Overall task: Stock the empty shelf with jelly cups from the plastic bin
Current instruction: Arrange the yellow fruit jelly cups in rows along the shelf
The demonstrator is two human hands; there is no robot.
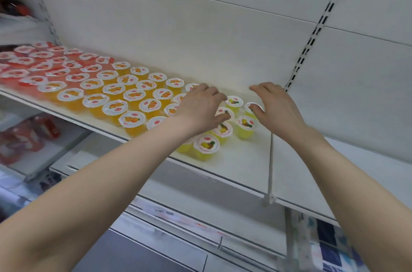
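Jelly cups cover the left part of the shelf [234, 160] in rows: red cups [24, 60] at the far left, orange cups [131, 119] in the middle, and a small group of yellow cups [206, 145] at the right end of the stock. To the right of the yellow group the shelf board is bare up to a thin white divider rail [270, 160]. The plastic bin is not in view.

Both hands work over the yellow group. The left hand [198, 106] hangs over it with fingers curled down onto one yellow cup [224, 112]; whether it grips that cup or only touches it cannot be told. The right hand [276, 104] is loosely arched, its thumb tip at the rim of the rightmost cup [248, 107] and its fingers clear of it, so it seems to hold nothing.

The step in hand looks like setting down and straightening yellow cups at the growing edge of the rows. Next, the cups probably need nudging into line with the orange rows. Then both hands would go back to the bin for more, to fill the bare board toward the rail. Light touches are called for, since the cups stand close together and a push could shove neighbours out of line.
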